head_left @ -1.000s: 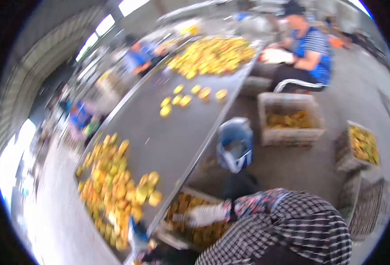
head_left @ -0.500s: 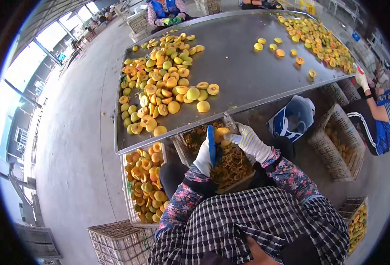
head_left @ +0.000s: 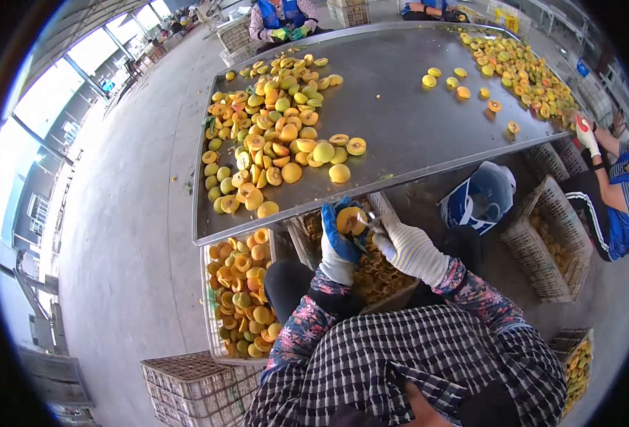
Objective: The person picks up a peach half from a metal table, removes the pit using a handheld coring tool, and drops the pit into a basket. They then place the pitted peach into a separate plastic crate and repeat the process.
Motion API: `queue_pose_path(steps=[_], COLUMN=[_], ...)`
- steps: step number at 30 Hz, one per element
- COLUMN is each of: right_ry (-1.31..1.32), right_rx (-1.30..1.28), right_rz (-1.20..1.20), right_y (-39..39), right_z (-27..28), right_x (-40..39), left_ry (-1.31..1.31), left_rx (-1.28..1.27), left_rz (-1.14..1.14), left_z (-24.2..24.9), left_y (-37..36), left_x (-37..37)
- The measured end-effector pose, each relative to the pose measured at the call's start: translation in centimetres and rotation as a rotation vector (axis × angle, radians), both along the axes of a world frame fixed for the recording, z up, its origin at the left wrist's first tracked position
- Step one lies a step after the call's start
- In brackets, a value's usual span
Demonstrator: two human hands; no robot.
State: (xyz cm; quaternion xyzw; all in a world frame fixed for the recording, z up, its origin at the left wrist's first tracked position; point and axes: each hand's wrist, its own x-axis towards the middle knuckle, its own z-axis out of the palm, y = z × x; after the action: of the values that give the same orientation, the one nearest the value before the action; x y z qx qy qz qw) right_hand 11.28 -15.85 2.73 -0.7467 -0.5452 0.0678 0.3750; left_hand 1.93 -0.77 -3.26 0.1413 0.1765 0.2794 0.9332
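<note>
My left hand (head_left: 339, 245), in a white glove with blue coated fingers, is closed round a yellow peach half (head_left: 351, 221) whose cut face shows. In a striped white glove, my right hand (head_left: 408, 248) grips a small metal pitting tool (head_left: 373, 222), its end at the right edge of the fruit. Both hands are just off the table's near edge, above a crate (head_left: 302, 242) of brownish-orange scraps. On the metal table (head_left: 393, 107), a heap of peach halves (head_left: 279, 128) lies beyond my left hand.
A crate of peach halves (head_left: 240, 299) stands left of my legs. To the right are a blue and white bucket (head_left: 471, 203) and another crate (head_left: 553, 245). Co-workers sit at the far side and right, near a second peach heap (head_left: 524, 71).
The peach half has turned so its cut face shows more, and my left fingers have wrapped under it. My right hand has moved slightly right and down. The whole view has shifted a little.
</note>
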Motion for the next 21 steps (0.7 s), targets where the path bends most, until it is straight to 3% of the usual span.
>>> queue_pose_path(steps=[3, 11, 14, 17, 19, 21], right_ry=[-0.125, -0.137, -0.136, -0.111, -0.051, 0.037], right_rx=[-0.045, -0.031, -0.122, -0.155, -0.152, -0.157], right_rz=[-0.031, -0.033, -0.029, 0.011, 0.051, 0.092], right_y=[0.4, 0.5, 0.6, 0.5, 0.4, 0.6], right_z=[-0.3, -1.7, -1.9, -1.6, -1.8, -2.1], right_x=[-0.7, -1.3, -1.5, -1.7, -1.9, -1.8], left_ry=[-0.025, 0.088, 0.079, 0.195, 0.393, 0.455], left_rx=[0.055, 0.436, 0.348, 0.682, 1.128, 1.256], left_rz=[0.028, 0.138, 0.067, 0.199, 0.332, 0.361], left_z=[0.4, 0.6, 1.5, 1.9, 1.3, 1.7], left_y=[-0.2, -1.3, -1.4, -2.2, -2.0, -1.9], left_x=[0.6, 0.6, 0.3, 0.3, 0.1, 0.0])
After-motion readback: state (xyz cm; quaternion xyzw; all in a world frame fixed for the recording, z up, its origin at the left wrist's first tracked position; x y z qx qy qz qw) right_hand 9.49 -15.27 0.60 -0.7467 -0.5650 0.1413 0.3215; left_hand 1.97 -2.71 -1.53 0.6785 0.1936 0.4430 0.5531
